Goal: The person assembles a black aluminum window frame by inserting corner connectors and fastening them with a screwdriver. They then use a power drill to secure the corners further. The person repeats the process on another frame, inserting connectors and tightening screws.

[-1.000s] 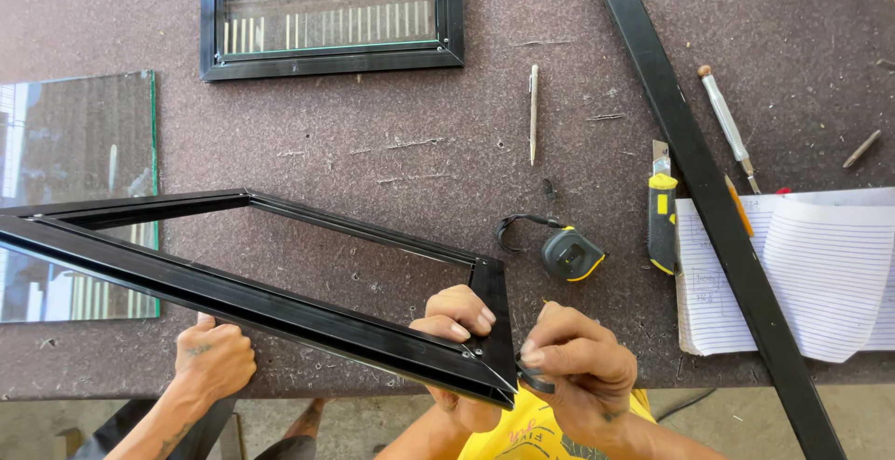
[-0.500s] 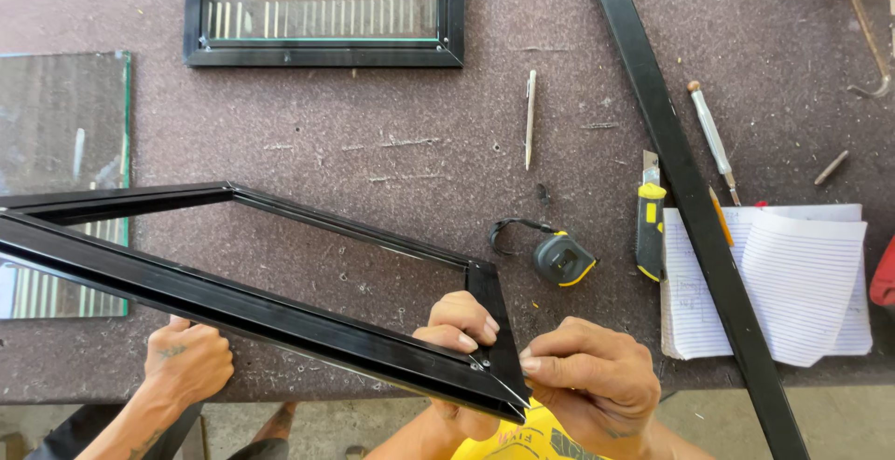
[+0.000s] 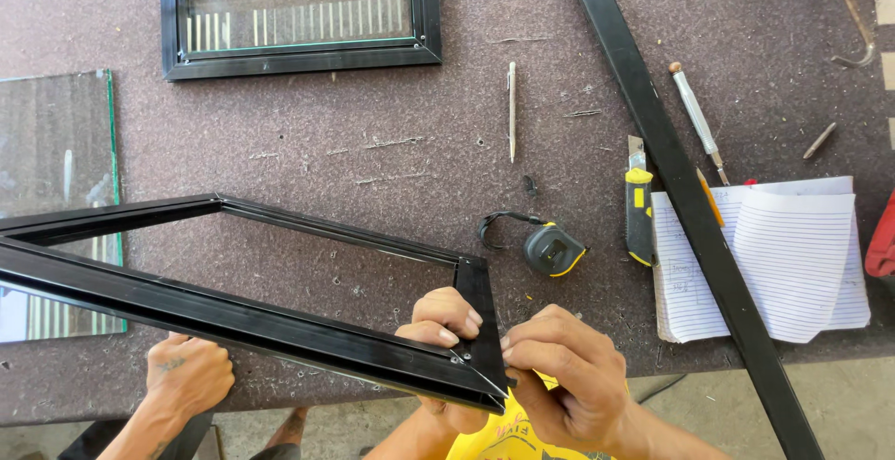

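At the bottom centre of the frame, the right hand (image 3: pixel 569 381) and the left hand (image 3: pixel 446 322) both pinch the near corner of a black metal frame (image 3: pixel 280 329), which stretches from there to the left edge over the dark worktable (image 3: pixel 373 124). A co-worker's hand (image 3: pixel 186 376) at lower left props the frame's long rail from beneath. A tape measure (image 3: pixel 552 248) lies just right of the frame's corner, beside a yellow utility knife (image 3: pixel 639 213) and a lined notebook (image 3: pixel 792 264).

A workbench (image 3: pixel 308 152) covered in dark speckled matting carries a glazed black frame (image 3: pixel 296 14), a glass pane (image 3: pixel 56 199), a pencil (image 3: pixel 512 110), a tape measure (image 3: pixel 554 249), a yellow utility knife (image 3: pixel 639 204), a lined notebook (image 3: pixel 783 260), a long black bar (image 3: pixel 685 199) and a screwdriver (image 3: pixel 697 120).
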